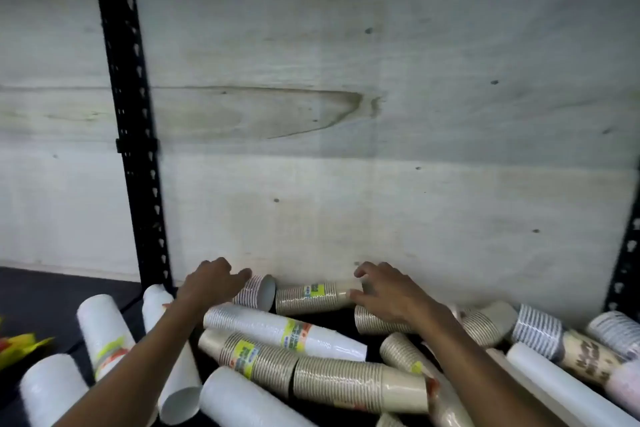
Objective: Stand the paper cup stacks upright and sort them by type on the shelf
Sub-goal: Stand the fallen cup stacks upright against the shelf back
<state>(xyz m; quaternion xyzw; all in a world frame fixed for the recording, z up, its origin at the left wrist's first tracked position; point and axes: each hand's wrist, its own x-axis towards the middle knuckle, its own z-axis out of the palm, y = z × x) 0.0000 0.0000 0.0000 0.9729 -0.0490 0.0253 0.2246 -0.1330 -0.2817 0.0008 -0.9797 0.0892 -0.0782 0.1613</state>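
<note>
Because every cup stack on the dark shelf [62, 291] lies on its side in a loose heap, both hands reach to the back row first, where the wooden back panel [346, 114] would give an upright stack something to lean on. The left hand [211, 282] rests its lightly curled, close-set fingers on a short striped stack [258, 291], not clearly closed around it. The right hand [384, 295] arches over the end of a kraft-brown stack [313, 296], thumb below and fingers spread above, open as if about to clamp (whether skin already touches paper I cannot tell). These two stacks lie end to end against the panel, just right of the black upright post [133, 135]. Nearer the camera, a long white stack [277, 328] lies across a longer brown stack [311, 374], and plain white tubes [104, 333] fan out to the left, so types are thoroughly mixed. Nothing stands upright yet; by my judgement the sorting has barely begun, and starting at the rear keeps the front pile from being knocked
</note>
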